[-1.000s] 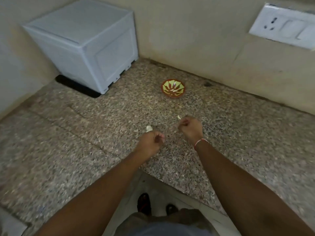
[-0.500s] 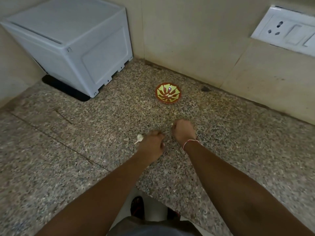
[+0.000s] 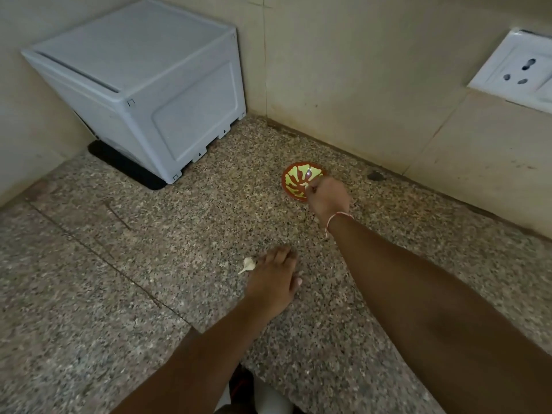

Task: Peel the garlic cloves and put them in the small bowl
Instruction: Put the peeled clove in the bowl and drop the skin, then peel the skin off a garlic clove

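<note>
The small red bowl (image 3: 294,177) with a green and yellow pattern inside sits on the speckled granite counter (image 3: 179,234) near the back wall. My right hand (image 3: 327,198) hovers over the bowl's near right rim, its fingers curled together and pinching a small pale garlic clove (image 3: 307,187) at their tips. My left hand (image 3: 273,279) lies palm down on the counter nearer to me, fingers fairly straight. A white unpeeled garlic piece (image 3: 248,264) with a thin tail lies on the counter beside that hand's fingertips, on the left.
A grey plastic box (image 3: 143,85) stands in the back left corner on a black base. A white wall socket (image 3: 519,70) is at the upper right. The counter's front edge runs just below my forearms.
My right hand has moved from beside the left hand forward to the bowl, carrying the clove. My left hand has set the garlic piece down and flattened onto the counter.
</note>
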